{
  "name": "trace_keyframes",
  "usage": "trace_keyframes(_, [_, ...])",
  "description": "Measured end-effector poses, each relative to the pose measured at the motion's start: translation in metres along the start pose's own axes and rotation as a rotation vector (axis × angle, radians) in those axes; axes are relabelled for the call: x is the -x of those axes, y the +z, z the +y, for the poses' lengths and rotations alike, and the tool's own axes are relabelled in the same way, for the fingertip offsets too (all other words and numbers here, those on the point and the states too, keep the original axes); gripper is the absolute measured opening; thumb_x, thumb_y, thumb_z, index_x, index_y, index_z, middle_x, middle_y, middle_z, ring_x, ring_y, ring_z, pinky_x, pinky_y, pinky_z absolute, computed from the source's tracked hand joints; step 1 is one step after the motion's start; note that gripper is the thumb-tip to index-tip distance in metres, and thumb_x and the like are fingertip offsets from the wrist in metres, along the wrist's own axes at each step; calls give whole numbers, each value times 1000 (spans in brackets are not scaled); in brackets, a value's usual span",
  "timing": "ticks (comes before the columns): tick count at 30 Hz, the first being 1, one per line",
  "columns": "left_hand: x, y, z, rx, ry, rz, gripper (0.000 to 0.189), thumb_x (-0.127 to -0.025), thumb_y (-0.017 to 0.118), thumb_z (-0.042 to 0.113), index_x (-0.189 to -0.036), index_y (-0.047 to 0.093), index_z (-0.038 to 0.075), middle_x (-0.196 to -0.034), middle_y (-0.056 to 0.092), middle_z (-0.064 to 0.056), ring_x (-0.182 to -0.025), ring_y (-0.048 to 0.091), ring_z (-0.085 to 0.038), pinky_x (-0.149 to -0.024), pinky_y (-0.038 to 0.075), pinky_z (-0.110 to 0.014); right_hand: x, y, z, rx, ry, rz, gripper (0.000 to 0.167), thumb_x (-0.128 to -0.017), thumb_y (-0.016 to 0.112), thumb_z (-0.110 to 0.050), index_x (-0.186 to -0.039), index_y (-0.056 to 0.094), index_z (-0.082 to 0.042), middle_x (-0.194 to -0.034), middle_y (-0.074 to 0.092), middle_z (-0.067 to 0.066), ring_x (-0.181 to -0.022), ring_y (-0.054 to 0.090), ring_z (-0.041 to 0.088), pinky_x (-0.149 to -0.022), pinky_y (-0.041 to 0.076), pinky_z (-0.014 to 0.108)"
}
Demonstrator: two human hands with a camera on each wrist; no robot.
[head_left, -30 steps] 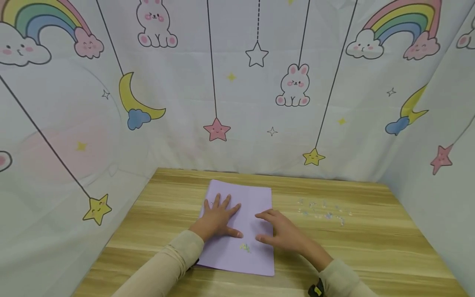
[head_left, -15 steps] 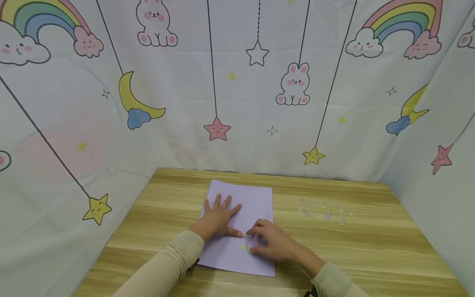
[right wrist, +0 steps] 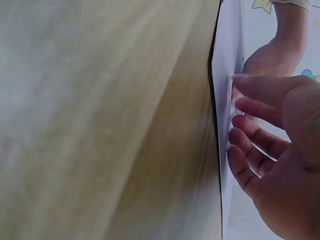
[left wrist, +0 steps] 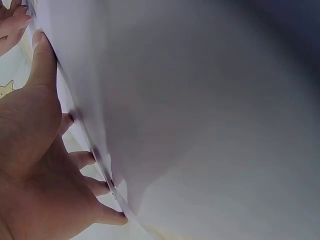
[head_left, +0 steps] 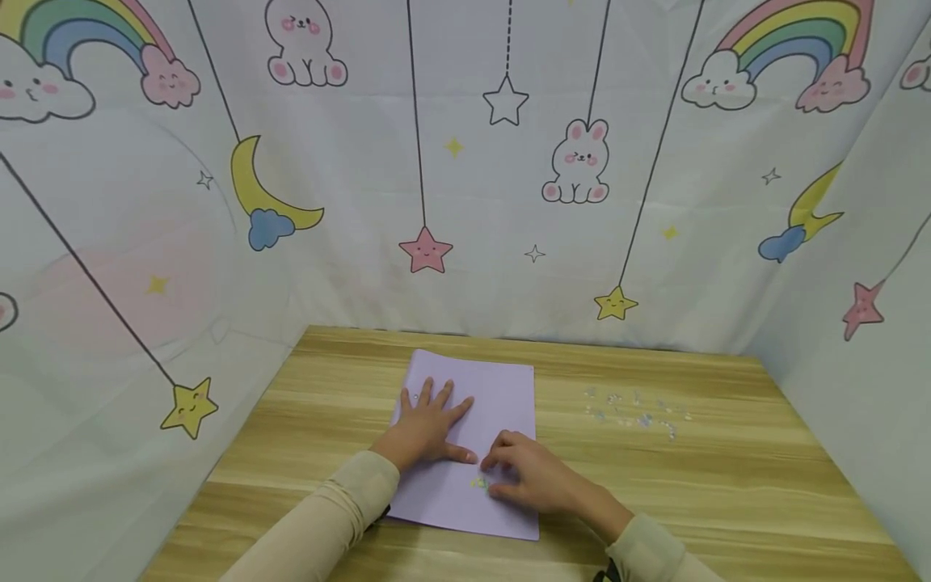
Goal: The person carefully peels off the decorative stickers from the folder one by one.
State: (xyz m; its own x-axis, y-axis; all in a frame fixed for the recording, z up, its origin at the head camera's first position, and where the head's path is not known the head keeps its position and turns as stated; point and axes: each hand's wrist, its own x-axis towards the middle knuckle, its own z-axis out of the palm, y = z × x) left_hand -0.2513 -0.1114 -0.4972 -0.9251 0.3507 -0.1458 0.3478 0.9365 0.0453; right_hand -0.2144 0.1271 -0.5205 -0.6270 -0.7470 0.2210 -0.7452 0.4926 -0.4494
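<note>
A flat lilac paper booklet [head_left: 502,388] lies on the wooden table in the head view. On its left half my left hand [head_left: 422,432] rests flat with the fingers spread and the thumb pointing right. Small yellow and green bits [head_left: 478,483] lie on the lower part of the booklet, just below that thumb. My right hand [head_left: 527,473] is over the booklet's right side, fingers loosely bent and thumb apart, the fingertips beside the bits. In the right wrist view my right hand's fingertips [right wrist: 235,137] are right at the lilac surface, with a tiny pale piece near the thumb tip.
On the wooden table [head_left: 691,501], several tiny pale and bluish pieces [head_left: 643,420] lie scattered to the right of the booklet. A white cloth [head_left: 349,275] printed with stars, rabbits and rainbows hangs behind and along both sides.
My right hand has come down and left across the booklet to the coloured bits, its fingers bending more. The left hand has kept its place.
</note>
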Motion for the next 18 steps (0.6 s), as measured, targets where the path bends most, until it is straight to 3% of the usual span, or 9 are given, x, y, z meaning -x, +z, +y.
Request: trace_keyframes(18, [2,0,0,9,12,23,103,-82,69,81,-165,41,27,-173,26,-19,-158,16,-51,-116,18,-80,-4,1,-4,11,11,-36,14,-92,83,-13,-105,78,-15,-107,62,-11,-100,57,5,-90,52,29])
